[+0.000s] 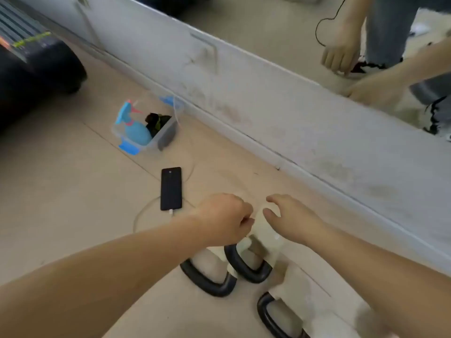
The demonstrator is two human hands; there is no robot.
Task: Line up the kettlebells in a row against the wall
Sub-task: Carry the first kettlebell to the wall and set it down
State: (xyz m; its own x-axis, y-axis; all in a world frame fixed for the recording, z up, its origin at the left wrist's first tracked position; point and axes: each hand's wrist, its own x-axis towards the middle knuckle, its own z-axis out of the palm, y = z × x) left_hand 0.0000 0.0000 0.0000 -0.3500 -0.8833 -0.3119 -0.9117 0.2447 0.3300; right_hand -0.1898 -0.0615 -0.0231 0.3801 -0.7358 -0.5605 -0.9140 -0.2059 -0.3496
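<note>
Three kettlebells with cream bodies and black loop handles stand on the floor near the wall [317, 132]: one on the left [207, 279], one in the middle [247, 267], and one nearer me [275, 315]. My left hand [224, 218] hovers above the left and middle ones, curled into a fist with nothing visible in it. My right hand [292, 218] is beside it, fingers spread. It is over the blurred cream top [266, 230] of the middle kettlebell, and I cannot tell whether it touches.
A black phone [171, 188] on a white cable lies on the floor left of my hands. Further back, a clear box [166, 137] holds a blue spray bottle [136, 132]. A dark machine [36, 69] fills the far left. A mirror [280, 28] runs above the wall base.
</note>
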